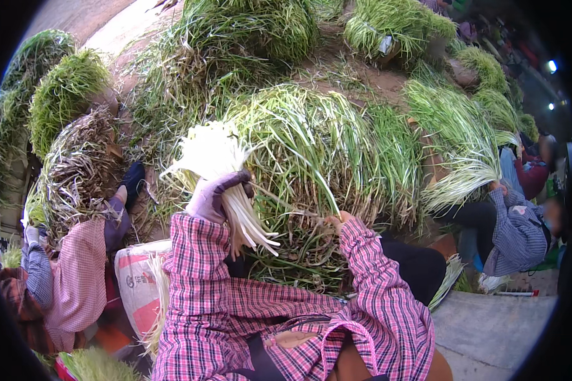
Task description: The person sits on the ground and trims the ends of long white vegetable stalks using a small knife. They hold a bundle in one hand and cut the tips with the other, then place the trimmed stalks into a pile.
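My left hand, in a stained light glove, is closed around a thick bunch of pale-stalked leafy greens; the white ends hang below the fist. To its right, my bare right hand pinches the lower end of a long green stalk with a pale base. Thin dry strands stretch between the two hands. Behind them lies a large mound of the same greens, with brown, withered leaves along its near side.
More heaps of greens lie beyond. One person sits at the right holding a bunch; another sits at the left by a brown leaf heap. A printed sack stands beside my left arm.
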A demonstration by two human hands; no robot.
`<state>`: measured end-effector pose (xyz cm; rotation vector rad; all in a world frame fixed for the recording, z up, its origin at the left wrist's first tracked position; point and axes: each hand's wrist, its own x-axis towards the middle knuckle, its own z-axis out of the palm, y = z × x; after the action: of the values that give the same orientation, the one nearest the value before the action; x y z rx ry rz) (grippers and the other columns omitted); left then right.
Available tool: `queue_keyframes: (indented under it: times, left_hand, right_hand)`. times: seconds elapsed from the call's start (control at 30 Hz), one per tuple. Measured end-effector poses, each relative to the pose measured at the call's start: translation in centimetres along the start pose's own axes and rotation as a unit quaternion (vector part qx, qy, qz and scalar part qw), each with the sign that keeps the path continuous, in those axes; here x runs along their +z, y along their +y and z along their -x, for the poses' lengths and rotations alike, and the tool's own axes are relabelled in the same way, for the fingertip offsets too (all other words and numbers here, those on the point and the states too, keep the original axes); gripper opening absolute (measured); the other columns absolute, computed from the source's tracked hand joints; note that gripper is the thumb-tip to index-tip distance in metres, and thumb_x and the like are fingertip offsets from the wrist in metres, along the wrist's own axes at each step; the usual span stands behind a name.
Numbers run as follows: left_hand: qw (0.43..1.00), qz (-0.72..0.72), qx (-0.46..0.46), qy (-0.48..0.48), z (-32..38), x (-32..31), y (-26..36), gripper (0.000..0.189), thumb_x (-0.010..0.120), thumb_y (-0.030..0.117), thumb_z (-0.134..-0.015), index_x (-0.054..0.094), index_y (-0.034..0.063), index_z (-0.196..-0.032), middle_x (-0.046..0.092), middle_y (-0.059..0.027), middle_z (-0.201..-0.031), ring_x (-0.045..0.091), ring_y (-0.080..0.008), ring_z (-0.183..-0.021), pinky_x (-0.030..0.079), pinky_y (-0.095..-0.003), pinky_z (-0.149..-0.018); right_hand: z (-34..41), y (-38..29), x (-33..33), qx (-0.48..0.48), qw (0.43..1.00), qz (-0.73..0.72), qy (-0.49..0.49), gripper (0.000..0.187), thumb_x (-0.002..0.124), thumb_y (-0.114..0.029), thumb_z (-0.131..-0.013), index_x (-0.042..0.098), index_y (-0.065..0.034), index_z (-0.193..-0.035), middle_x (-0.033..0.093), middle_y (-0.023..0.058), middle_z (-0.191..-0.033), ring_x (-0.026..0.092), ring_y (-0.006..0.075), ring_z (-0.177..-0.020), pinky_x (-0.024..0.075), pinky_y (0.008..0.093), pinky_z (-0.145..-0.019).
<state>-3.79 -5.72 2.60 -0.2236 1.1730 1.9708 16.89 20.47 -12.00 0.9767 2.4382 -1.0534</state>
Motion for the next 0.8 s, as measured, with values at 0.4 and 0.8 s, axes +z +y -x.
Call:
queue_keyframes:
  times: [0.4, 0.8]
  left_hand:
    - [0.994, -0.041, -0.051, -0.092, -3.3, 1.4, -5.3, 0.018, 0.062, 0.009, -0.085, 0.061, 0.0019, -0.102, 0.068, -0.0093, -0.092, 0.066, -0.0182, -0.079, 0.056, -0.0306, -0.067]
    - [0.983, -0.099, -0.066, -0.141, -4.1, 1.0, -6.3, 0.023, 0.066, 0.006, -0.082, 0.063, 0.0033, -0.105, 0.067, -0.0068, -0.092, 0.065, -0.0178, -0.082, 0.054, -0.0309, -0.073]
  right_hand:
    - [4.2, -8.7, 1.2, -0.176, 0.976, -0.122, -0.035, 0.040, 0.041, -0.040, -0.099, 0.059, -0.0137, -0.123, 0.065, 0.0140, -0.104, 0.063, 0.0256, -0.095, 0.0494, 0.0368, -0.088]
    - [4.9, -10.8, 0.4, -0.256, 0.959, 0.118, -0.013, 0.032, 0.045, -0.031, -0.094, 0.057, -0.0064, -0.111, 0.062, 0.0159, -0.103, 0.057, 0.0352, -0.103, 0.0393, 0.0542, -0.093]
